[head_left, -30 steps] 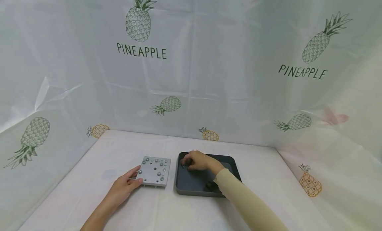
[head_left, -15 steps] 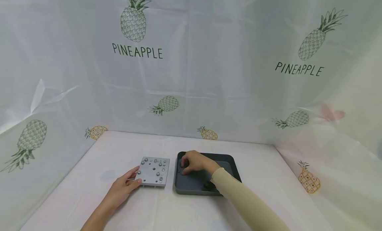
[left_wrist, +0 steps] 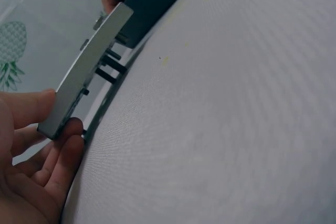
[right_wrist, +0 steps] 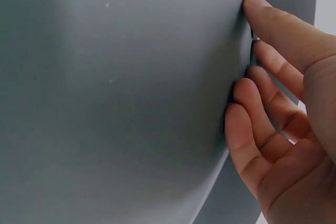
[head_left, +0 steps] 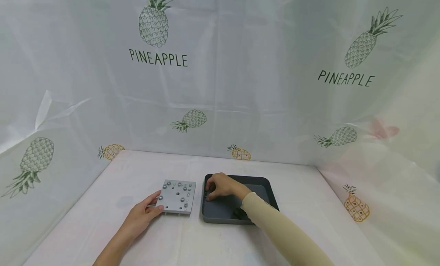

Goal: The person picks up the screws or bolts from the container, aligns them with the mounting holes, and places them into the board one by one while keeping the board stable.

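My left hand [head_left: 141, 216] grips the left edge of a square silver metal plate [head_left: 172, 201], thumb on top and fingers beneath. Several socket-head bolts stand in the plate's holes. In the left wrist view the plate [left_wrist: 86, 74] is tilted, and dark bolt shanks [left_wrist: 107, 74] stick out below it. Inside a dark grey tray [head_left: 220, 212], my right hand [head_left: 223, 185] has thumb and fingertips at the left wall, around a small shiny metal piece [head_left: 206, 194]. Only a glint of it shows between thumb and forefinger in the right wrist view; its kind is unclear.
A small black object [head_left: 238, 213] lies in the tray near its front edge, partly behind the right sleeve [head_left: 275, 227]. White cloth covers the table [head_left: 199, 243], and a pineapple-print sheet [head_left: 240, 86] hangs at the back and sides.
My right hand has shifted slightly left to the tray's left wall, its thumb and fingertips closing around the small metal piece. The left hand and plate stay in place.
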Tool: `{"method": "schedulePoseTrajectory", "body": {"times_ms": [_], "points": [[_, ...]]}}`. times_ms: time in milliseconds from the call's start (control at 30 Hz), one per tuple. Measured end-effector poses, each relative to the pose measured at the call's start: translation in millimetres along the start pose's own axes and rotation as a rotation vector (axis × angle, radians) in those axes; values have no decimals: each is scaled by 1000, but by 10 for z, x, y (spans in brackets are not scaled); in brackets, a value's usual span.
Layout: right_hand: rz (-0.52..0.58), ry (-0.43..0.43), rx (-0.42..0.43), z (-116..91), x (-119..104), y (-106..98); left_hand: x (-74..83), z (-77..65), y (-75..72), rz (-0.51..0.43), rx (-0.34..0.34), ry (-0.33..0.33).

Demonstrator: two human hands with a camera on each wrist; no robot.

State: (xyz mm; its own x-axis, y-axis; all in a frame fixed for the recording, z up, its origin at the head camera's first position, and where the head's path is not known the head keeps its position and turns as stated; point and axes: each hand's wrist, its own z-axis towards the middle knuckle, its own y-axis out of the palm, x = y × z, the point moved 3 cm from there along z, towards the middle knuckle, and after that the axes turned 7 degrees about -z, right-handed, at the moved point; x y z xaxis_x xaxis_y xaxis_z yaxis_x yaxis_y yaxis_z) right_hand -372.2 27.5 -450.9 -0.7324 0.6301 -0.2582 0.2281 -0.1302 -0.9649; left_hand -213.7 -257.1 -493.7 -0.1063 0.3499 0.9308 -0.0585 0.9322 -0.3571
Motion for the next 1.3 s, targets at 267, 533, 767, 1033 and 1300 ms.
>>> {"method": "schedulePoseTrajectory", "body": {"times_ms": [267, 533, 767, 1033, 1300], "points": [[29, -16, -27, -50, 25, -50, -1, -1, 0, 0, 5, 6], [65, 8, -33, -66, 18, -73, 33, -26, -25, 13, 3, 12], [45, 29, -19, -28, 18, -51, 27, -17, -8, -5, 1, 13], [36, 20, 9, -62, 51, -80, 44, -11, -14, 7, -2, 21], [7, 36, 35, -49, 75, -67, 21, -8, -2, 9, -2, 5]]}}
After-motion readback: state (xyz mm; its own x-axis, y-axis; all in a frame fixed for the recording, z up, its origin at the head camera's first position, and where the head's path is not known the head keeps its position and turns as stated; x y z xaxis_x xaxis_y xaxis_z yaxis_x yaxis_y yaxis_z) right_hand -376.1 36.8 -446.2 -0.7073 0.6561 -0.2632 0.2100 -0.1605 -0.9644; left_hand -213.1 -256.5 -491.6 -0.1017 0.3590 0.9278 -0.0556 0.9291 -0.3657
